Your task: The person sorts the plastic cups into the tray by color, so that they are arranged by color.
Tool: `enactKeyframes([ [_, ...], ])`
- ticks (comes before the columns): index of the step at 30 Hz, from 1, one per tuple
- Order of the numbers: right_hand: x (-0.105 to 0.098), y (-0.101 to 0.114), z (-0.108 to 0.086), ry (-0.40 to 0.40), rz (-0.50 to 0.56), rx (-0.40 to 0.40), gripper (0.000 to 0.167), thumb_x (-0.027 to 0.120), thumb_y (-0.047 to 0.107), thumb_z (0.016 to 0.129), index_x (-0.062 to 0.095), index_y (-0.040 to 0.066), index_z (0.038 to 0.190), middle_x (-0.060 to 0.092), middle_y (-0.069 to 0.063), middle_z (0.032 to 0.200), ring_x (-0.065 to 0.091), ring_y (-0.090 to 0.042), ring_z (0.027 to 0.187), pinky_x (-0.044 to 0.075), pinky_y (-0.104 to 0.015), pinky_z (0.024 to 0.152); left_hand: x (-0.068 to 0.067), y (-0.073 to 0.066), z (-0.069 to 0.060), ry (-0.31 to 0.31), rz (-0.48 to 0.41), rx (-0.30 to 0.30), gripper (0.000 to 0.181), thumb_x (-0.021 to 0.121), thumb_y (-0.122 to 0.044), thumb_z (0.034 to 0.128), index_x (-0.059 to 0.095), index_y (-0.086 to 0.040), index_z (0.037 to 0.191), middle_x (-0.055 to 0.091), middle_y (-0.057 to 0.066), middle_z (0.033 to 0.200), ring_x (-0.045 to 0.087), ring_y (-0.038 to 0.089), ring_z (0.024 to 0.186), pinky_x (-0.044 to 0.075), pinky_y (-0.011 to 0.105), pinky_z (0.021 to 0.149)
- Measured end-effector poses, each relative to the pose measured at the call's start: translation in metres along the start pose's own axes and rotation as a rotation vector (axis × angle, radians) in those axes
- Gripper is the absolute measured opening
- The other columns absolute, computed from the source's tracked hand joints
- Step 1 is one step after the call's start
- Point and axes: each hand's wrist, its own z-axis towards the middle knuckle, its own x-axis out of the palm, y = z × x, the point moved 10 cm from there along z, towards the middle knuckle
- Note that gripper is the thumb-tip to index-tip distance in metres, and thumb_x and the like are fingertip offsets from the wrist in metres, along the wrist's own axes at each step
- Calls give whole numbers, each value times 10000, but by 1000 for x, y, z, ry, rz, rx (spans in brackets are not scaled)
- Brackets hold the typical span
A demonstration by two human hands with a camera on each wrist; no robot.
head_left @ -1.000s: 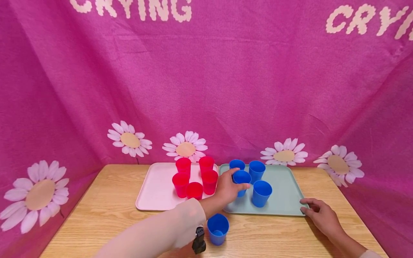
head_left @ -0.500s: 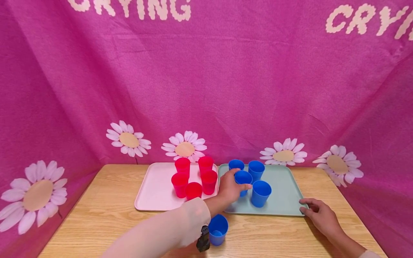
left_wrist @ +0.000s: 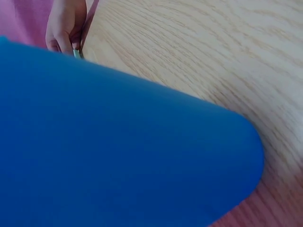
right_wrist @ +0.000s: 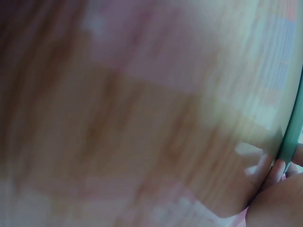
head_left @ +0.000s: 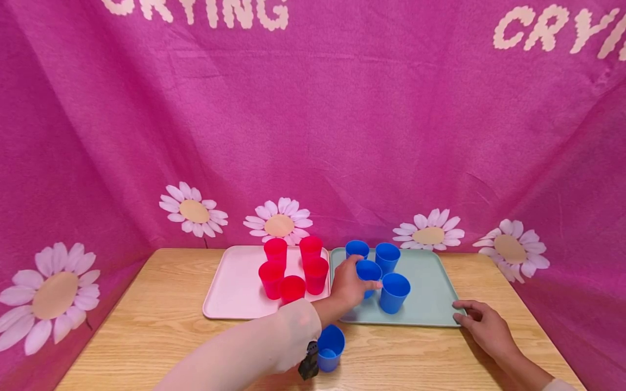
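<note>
In the head view my left hand (head_left: pixel 348 284) grips a blue cup (head_left: pixel 369 272) from its left side, thumb at the front and fingers behind. That cup is upright at the left part of the pale green tray (head_left: pixel 430 293), close to several other blue cups such as the front one (head_left: pixel 395 294). My right hand (head_left: pixel 489 330) pinches the tray's front right corner; the right wrist view shows its fingers on both sides of the green edge. Beside my left wrist another blue cup (head_left: pixel 331 348) stands on the wooden table, and a blue cup (left_wrist: pixel 132 142) fills much of the left wrist view.
A pink tray (head_left: pixel 235 288) adjoins the green one on the left. Several red cups (head_left: pixel 271 279) stand upright on its right half. Behind the table (head_left: pixel 166 326) hangs a magenta cloth (head_left: pixel 342 136) with daisies and lettering. A black strap device (head_left: pixel 309 361) hangs under my left wrist.
My left hand and the blue cup it grips have shifted slightly right, nearer the front blue cup on the tray. My right hand stays at the tray's corner.
</note>
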Motion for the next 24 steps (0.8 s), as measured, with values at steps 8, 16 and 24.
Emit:
enactKeyframes([
  [8, 0, 0, 0, -9, -5, -9, 332, 734, 186, 947, 717, 9, 1227, 658, -238, 1181, 572, -213, 964, 438, -224, 748, -1, 2, 2, 12, 10, 9, 734, 883, -195, 814, 525, -111, 1449, 617, 120, 1407, 579, 347, 1314, 559, 484, 993],
  [16, -1, 0, 0, -12, -9, -7, 331, 733, 188, 946, 717, 13, 1227, 656, -221, 1173, 563, -190, 942, 431, -225, 743, -11, 1, 0, 7, -5, 37, 746, 902, -205, 796, 535, -114, 1440, 640, 135, 1388, 605, 363, 1288, 564, 486, 983],
  [24, -1, -1, 0, -8, -10, 5, 346, 739, 203, 949, 715, 15, 1238, 666, -215, 1166, 567, -200, 944, 437, -239, 754, -29, -6, -8, -12, -70, 58, 736, 896, -173, 806, 529, -55, 1433, 644, 188, 1339, 597, 392, 1269, 598, 464, 913],
])
